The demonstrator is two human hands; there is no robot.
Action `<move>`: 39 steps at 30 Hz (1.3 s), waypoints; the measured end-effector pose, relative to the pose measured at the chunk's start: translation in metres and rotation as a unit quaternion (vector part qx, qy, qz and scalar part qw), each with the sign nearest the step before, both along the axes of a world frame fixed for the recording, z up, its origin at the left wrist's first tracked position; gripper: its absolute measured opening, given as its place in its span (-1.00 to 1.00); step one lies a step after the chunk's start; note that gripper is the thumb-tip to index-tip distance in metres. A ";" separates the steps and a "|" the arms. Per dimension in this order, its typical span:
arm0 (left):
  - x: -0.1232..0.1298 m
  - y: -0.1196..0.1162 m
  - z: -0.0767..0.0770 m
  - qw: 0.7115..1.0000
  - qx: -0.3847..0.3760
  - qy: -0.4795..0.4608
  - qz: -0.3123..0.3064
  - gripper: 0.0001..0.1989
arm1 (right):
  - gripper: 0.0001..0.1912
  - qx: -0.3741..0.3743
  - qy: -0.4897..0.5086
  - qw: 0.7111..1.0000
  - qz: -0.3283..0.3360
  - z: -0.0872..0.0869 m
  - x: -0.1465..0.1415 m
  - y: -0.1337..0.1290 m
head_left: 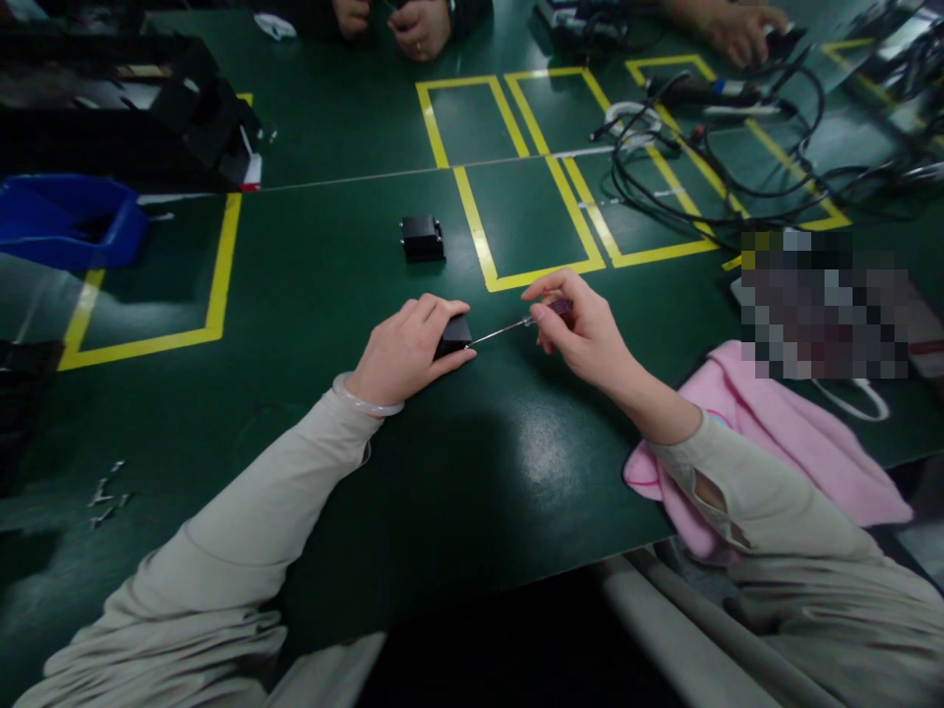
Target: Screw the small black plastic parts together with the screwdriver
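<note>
My left hand (409, 349) is closed around a small black block (455, 332), steadying it on the green table (472, 472). In my right hand (582, 329) is a screwdriver (564, 307), its handle pinched by the fingers. The thin metal shaft points left, and its tip meets the right side of the block close to my left thumb. Much of the block is covered by my left fingers. A second black block (422, 238) with small metal pins or screws at its sides sits farther back on the table.
Several small metal pieces (107, 497) lie at left. A blue bin (70, 221) and black parts (147, 118) stand at the back left. Tangled cables (708, 147) cover the back right; a pink cloth (782, 433) lies by my right forearm. Co-workers' hands (420, 28) show across the table.
</note>
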State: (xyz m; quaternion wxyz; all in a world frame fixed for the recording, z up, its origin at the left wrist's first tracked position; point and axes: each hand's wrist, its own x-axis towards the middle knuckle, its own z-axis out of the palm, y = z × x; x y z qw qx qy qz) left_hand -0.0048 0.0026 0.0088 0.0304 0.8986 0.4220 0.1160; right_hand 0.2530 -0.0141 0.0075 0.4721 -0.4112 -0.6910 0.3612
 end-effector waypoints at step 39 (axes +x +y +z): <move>-0.001 0.000 -0.001 1.000 -0.002 -0.002 -0.001 -0.47 | -0.83 0.016 -0.040 0.999 -0.002 0.003 0.000 -0.001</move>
